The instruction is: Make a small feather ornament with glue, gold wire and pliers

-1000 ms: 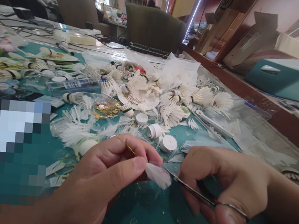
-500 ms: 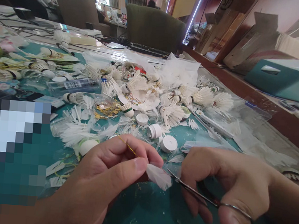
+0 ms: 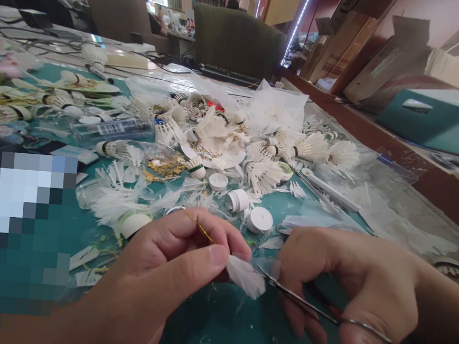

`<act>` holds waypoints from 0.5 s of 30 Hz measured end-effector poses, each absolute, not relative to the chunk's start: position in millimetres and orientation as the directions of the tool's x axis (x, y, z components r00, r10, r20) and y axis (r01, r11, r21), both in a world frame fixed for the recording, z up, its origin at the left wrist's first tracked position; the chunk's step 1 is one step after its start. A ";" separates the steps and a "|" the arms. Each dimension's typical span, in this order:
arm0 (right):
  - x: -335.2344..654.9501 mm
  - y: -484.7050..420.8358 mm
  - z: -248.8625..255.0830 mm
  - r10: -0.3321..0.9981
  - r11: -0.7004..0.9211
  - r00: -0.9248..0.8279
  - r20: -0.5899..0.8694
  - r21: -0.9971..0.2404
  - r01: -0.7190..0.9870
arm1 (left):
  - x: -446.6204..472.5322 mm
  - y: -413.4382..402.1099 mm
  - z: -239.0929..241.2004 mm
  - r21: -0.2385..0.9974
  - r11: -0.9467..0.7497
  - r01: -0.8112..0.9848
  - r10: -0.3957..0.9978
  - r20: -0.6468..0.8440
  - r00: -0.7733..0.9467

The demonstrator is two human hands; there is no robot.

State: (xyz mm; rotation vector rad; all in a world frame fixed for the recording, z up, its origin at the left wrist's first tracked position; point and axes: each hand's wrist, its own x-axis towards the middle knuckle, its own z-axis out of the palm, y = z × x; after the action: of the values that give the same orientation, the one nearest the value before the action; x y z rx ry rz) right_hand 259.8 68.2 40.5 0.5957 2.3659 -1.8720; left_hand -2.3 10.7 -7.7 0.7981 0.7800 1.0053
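My left hand (image 3: 181, 274) pinches the base of a small white feather (image 3: 247, 278) between thumb and forefinger. A thin gold wire (image 3: 201, 229) runs over its fingers into the same pinch. My right hand (image 3: 352, 272) holds a pair of scissors (image 3: 306, 303), the thumb through a metal finger loop. The scissor tips point at the feather, beside its outer end; I cannot tell whether they touch it. Something red shows partly behind my right fingers. Just beyond the hands lie a white round cap (image 3: 259, 220) and a white threaded cap piece (image 3: 237, 200).
Shuttlecocks (image 3: 267, 176), loose feathers (image 3: 112, 197) and gold scraps (image 3: 164, 164) crowd the green mat (image 3: 217, 330). A plastic bag (image 3: 276, 109) lies behind them. Tweezers (image 3: 311, 186) rest at right, near a teal box (image 3: 435, 124). Chairs (image 3: 237, 43) stand beyond the desk.
Both hands have shifted very slightly to the right, the feather and scissors with them. The grips look the same.
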 end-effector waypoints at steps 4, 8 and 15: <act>260.0 68.1 41.0 0.246 0.208 -0.929 -0.276 -0.921 0.329 | -1.6 11.6 -9.4 0.857 0.312 -0.410 0.927 -0.180 0.329; 260.9 68.8 39.9 0.239 0.207 -0.925 -0.295 -0.915 0.345 | -1.7 11.5 -10.0 0.850 0.320 -0.418 0.926 -0.188 0.328; 260.2 71.0 36.2 0.222 0.144 -0.913 -0.343 -0.914 0.379 | -2.9 9.6 -9.3 0.850 0.323 -0.416 0.930 -0.203 0.308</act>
State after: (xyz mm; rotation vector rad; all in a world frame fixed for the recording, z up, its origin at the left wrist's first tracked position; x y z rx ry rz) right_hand 260.2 71.0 36.2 0.6021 2.2780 -1.8827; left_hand -2.9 9.6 -9.3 0.7783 0.8020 1.0192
